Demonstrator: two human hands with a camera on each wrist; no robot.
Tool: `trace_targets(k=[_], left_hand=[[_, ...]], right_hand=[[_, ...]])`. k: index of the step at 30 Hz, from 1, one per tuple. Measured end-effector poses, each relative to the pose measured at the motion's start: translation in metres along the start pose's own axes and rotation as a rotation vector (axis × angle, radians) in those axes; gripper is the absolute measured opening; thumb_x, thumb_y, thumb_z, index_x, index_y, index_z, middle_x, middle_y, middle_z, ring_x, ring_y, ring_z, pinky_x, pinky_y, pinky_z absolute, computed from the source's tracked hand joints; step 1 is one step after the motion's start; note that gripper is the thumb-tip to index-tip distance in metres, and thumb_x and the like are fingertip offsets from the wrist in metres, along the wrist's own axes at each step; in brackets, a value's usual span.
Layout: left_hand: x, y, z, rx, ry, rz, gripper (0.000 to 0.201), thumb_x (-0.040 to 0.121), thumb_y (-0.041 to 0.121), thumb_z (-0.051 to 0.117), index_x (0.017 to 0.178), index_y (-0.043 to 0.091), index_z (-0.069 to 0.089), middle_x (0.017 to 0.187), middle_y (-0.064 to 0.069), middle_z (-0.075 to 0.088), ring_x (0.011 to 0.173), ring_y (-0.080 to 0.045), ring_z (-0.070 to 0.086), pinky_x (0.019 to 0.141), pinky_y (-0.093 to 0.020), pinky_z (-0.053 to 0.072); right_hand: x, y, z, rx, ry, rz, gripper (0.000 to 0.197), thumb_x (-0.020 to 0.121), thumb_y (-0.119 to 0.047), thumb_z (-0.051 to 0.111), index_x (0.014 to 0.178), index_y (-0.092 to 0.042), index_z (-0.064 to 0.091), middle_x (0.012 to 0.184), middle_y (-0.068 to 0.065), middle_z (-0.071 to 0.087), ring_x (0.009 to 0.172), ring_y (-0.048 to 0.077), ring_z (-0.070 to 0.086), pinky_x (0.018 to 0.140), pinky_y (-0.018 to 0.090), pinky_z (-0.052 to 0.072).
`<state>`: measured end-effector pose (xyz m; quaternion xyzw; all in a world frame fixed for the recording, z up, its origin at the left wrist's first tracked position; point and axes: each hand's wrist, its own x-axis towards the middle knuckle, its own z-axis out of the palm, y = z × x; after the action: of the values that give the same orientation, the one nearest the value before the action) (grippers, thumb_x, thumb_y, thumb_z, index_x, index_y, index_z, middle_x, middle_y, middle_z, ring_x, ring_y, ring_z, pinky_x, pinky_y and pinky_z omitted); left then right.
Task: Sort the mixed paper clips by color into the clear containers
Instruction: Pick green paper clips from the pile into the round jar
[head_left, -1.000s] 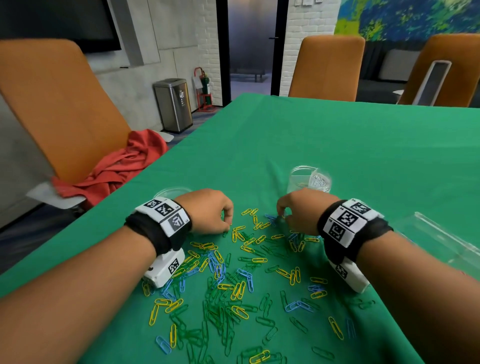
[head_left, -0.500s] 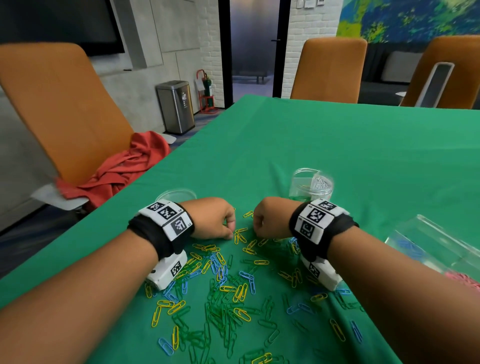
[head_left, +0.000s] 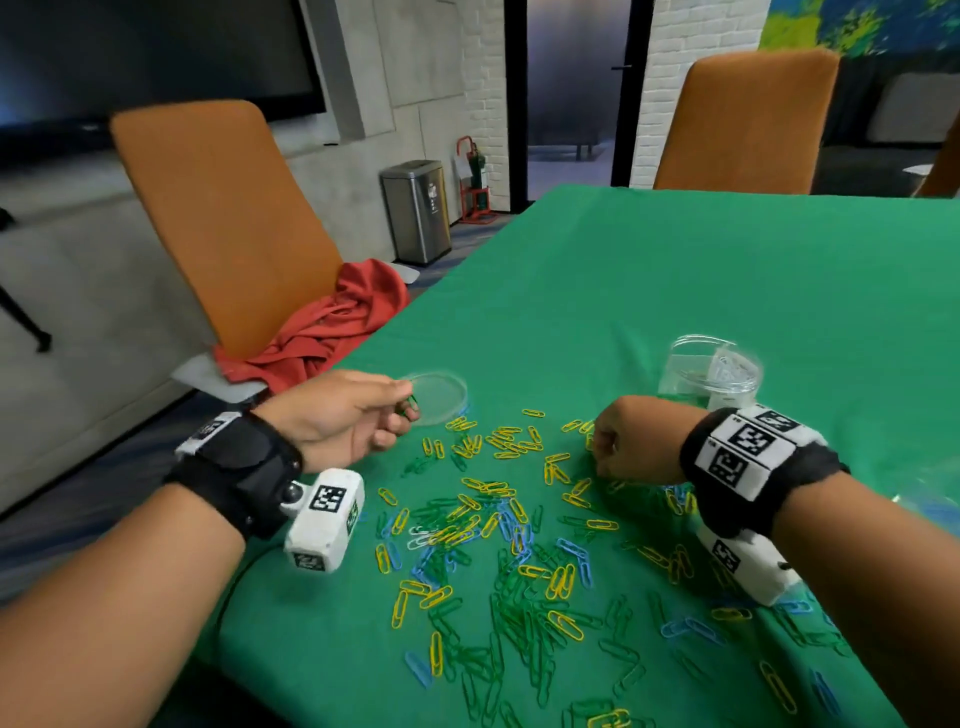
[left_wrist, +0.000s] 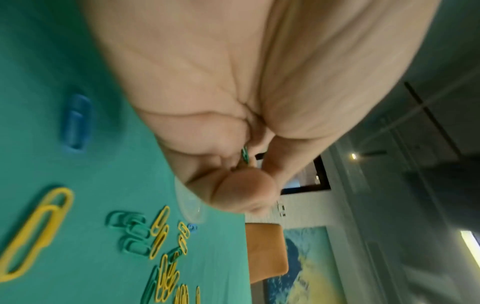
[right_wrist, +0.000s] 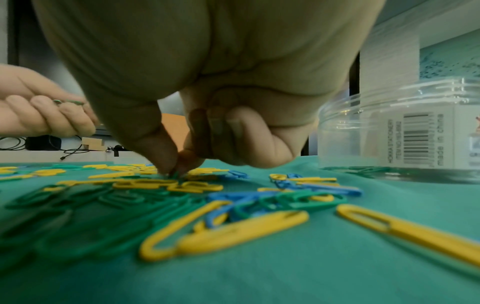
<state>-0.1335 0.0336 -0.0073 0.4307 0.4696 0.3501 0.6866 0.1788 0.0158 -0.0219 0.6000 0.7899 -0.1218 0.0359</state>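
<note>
Pinching a green paper clip (head_left: 412, 404) between thumb and fingertips, left hand (head_left: 343, 415) is raised off the desk (head_left: 675, 270), beside the shallow clear dish (head_left: 439, 396) near the desk's left edge. Clip mostly hidden by fingers; its axis cannot be told.

Right hand (head_left: 636, 440) curled, knuckles up, thumb and forefinger pressed together on a green clip (right_wrist: 173, 175) in the pile; other fingers tucked under. Whether that clip has left the cloth is unclear.

Mixed clips (head_left: 519, 540), yellow, green, blue, a few white, lie flat and scattered across the near part of the desk, long axes pointing every way, many overlapping. Green ones read poorly against the green cloth.

Clear jar (head_left: 709, 371) stands upright just beyond the right hand; another clear container (head_left: 935, 499) at the desk's right edge, only partly in view.

Handling judgement: clips are light, stiff, smooth-coated, likely slippery and prone to hooking into neighbours. Best taken across the narrow width near one rounded end, tipping an end up first.
</note>
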Motion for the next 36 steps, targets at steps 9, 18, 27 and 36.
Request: trace_targets(k=[9, 18, 27, 36], left_hand=[[-0.048, -0.013, -0.025, -0.170, 0.019, -0.205, 0.021, 0.080, 0.025, 0.063, 0.072, 0.015, 0.046, 0.069, -0.002, 0.043, 0.048, -0.008, 0.031, 0.035, -0.016, 0.021], [-0.055, -0.013, -0.008, 1.552, 0.209, -0.009, 0.029, 0.083, 0.047, 0.072, 0.078, 0.019, 0.075, 0.067, 0.007, 0.069, 0.065, -0.008, 0.063, 0.058, -0.021, 0.041], [-0.049, -0.018, 0.009, 1.776, 0.171, -0.107, 0.034, 0.077, 0.045, 0.075, 0.075, 0.012, 0.068, 0.069, -0.001, 0.065, 0.070, -0.022, 0.063, 0.060, -0.031, 0.050], [-0.042, -0.022, 0.018, 1.879, 0.195, -0.029, 0.024, 0.085, 0.017, 0.054, 0.063, 0.013, 0.046, 0.063, -0.001, 0.048, 0.067, -0.029, 0.053, 0.062, -0.032, 0.045]], right_hand=[[-0.007, -0.005, -0.012, 0.082, 0.025, -0.089, 0.036, 0.092, -0.027, 0.028, 0.076, -0.004, 0.049, 0.074, 0.007, 0.046, 0.072, 0.024, 0.047, 0.072, 0.038, 0.041], [-0.007, -0.006, -0.011, 0.105, 0.037, 0.019, 0.023, 0.089, -0.009, 0.049, 0.097, -0.028, 0.059, 0.067, -0.006, 0.056, 0.057, 0.010, 0.050, 0.051, 0.020, 0.034], [0.037, -0.097, -0.022, 0.174, 0.014, -0.236, 0.015, 0.090, -0.019, 0.053, 0.076, -0.021, 0.056, 0.076, -0.002, 0.055, 0.077, 0.020, 0.051, 0.063, 0.027, 0.040], [0.068, -0.149, -0.006, -0.105, -0.073, -0.364, 0.041, 0.078, -0.017, 0.060, 0.107, -0.045, 0.070, 0.103, -0.005, 0.070, 0.096, 0.019, 0.064, 0.080, 0.026, 0.051]])
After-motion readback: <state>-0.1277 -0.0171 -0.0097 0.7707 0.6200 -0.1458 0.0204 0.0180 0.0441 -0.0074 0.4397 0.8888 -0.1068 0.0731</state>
